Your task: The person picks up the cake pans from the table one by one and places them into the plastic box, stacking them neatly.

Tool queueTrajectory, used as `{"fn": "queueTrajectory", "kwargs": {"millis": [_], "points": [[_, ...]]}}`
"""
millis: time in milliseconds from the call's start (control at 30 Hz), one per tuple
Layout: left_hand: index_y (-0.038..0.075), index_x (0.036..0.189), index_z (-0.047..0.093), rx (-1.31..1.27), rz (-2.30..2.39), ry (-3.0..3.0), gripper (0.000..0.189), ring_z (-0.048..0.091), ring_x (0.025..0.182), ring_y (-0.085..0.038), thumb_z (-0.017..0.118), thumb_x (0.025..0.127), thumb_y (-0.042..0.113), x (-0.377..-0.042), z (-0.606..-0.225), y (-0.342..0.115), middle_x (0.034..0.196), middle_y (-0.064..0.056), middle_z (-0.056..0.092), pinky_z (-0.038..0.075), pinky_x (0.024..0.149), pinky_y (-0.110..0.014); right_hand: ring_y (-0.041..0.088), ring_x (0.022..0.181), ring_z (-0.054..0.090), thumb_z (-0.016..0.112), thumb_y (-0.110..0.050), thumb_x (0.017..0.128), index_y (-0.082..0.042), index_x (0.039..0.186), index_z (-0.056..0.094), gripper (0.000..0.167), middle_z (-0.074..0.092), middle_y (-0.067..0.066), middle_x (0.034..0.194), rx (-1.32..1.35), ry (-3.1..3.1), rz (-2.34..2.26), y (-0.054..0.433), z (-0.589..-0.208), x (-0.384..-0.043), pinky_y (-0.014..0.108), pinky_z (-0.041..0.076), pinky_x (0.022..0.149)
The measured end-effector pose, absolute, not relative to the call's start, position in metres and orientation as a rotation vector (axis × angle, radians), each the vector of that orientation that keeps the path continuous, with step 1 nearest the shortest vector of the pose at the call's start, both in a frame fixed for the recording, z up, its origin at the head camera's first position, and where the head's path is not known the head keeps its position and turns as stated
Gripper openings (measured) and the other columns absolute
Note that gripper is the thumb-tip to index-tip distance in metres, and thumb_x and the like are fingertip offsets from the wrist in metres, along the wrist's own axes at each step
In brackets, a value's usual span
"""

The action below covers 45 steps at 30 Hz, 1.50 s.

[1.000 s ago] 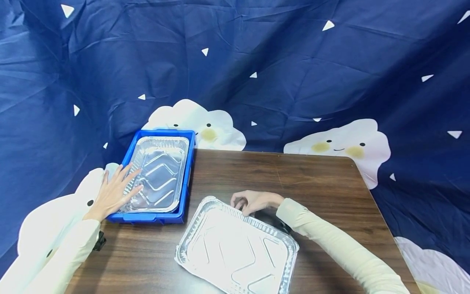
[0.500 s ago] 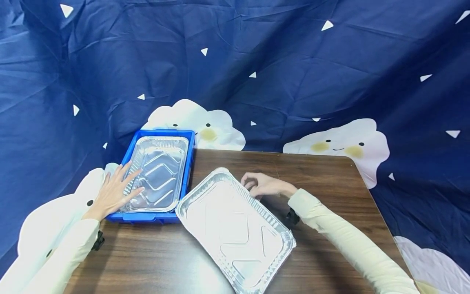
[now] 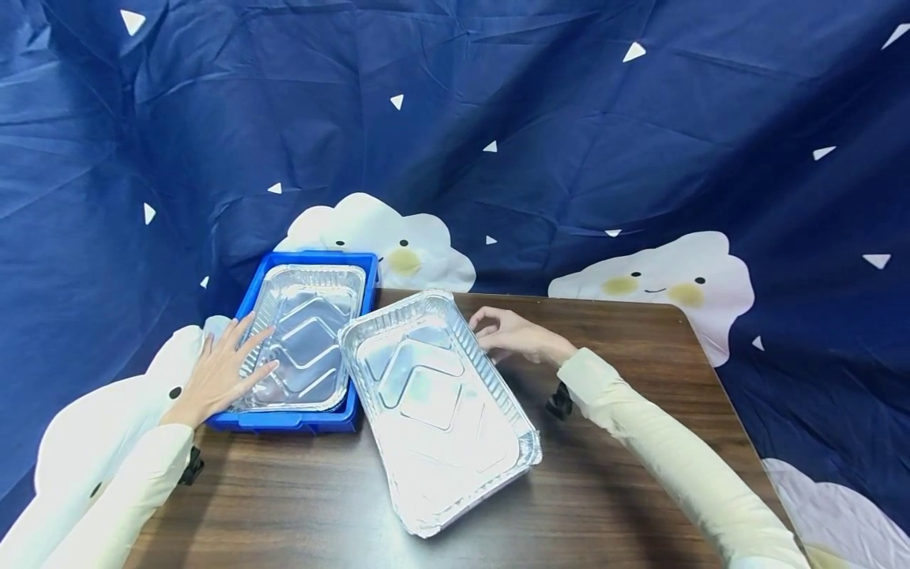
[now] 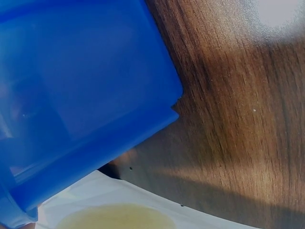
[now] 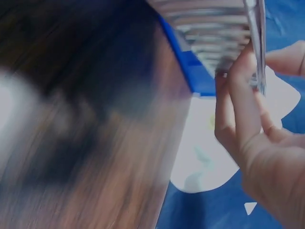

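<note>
A rectangular foil tray [image 3: 434, 403] is held above the table, its far left corner over the right rim of the blue bin. My right hand [image 3: 515, 336] pinches the tray's right rim; in the right wrist view the fingers [image 5: 243, 100] lie under the ribbed wall and the thumb is across the rim. Inside the blue bin [image 3: 284, 419] lies another foil tray [image 3: 306, 340]. My left hand [image 3: 220, 375] rests with spread, straight fingers over the bin's left side, fingertips on that tray's edge. The left wrist view shows only the bin's outer wall [image 4: 95, 71] near the hand.
The brown wooden table [image 3: 604, 474] extends to the right and front, with a rounded far right corner. A dark blue cloth [image 3: 498, 118] with white clouds hangs behind it and down the left side.
My right hand has carried the foil tray away from me and turned it, bringing its far left corner over the bin's edge. The left hand and the bin have stayed put.
</note>
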<state>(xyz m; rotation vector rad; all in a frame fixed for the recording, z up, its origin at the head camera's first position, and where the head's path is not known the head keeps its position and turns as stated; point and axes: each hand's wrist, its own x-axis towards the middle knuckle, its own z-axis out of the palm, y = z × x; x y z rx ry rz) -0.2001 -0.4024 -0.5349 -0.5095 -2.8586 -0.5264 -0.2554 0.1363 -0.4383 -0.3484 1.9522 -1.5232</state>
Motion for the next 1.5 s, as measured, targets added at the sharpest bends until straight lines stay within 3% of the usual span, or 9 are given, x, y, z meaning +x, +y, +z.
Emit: {"fn": "queueTrajectory", "kwargs": {"millis": [167,400,600,1200,1500], "points": [[0.014,0.158,0.047,-0.505,-0.532,-2.844,0.069,0.021,0.153,-0.057,0.067,0.1,0.046,-0.2,-0.537,-0.403,0.173,-0.022,0.021,0.002,0.116,-0.082,0.018,0.074,0.067,0.067,-0.005,0.091,-0.002,0.123,0.05,0.037,0.073,0.007,0.086,-0.282,2.021,-1.52,0.123,-0.428,-0.262,0.034,0.06,0.071],[0.011,0.158,0.047,-0.504,-0.56,-2.845,0.069,0.02,0.153,-0.057,0.066,0.101,0.046,-0.2,-0.536,-0.402,0.172,-0.024,0.023,0.002,0.117,-0.081,0.011,0.068,0.058,0.063,-0.001,0.089,-0.002,0.118,0.052,0.031,0.055,0.001,0.073,-0.138,2.086,-1.553,0.098,-0.41,-0.269,0.026,0.058,0.064],[0.012,0.159,0.046,-0.486,-0.568,-2.841,0.07,0.021,0.153,-0.058,0.065,0.101,0.046,-0.2,-0.537,-0.405,0.172,-0.022,0.022,0.002,0.117,-0.081,0.008,0.064,0.058,0.063,0.0,0.089,-0.005,0.106,0.05,0.022,0.056,0.002,0.074,-0.046,2.082,-1.663,0.077,-0.4,-0.275,0.022,0.057,0.06],[0.01,0.159,0.045,-0.501,-0.589,-2.792,0.069,0.024,0.152,-0.057,0.067,0.101,0.04,-0.201,-0.539,-0.405,0.171,-0.023,0.025,0.003,0.117,-0.081,0.005,0.054,0.057,0.066,0.002,0.082,-0.007,0.094,0.046,0.025,0.054,0.0,0.067,0.081,2.134,-1.777,0.015,-0.402,-0.296,0.023,0.06,0.062],[0.01,0.16,0.045,-0.507,-0.599,-2.786,0.065,0.024,0.153,-0.054,0.063,0.104,0.039,-0.201,-0.537,-0.404,0.171,-0.024,0.025,0.005,0.115,-0.083,0.006,0.056,0.059,0.065,0.003,0.082,0.0,0.104,0.052,0.026,0.056,0.001,0.071,0.074,2.217,-1.836,-0.01,-0.413,-0.301,0.018,0.057,0.055]]}}
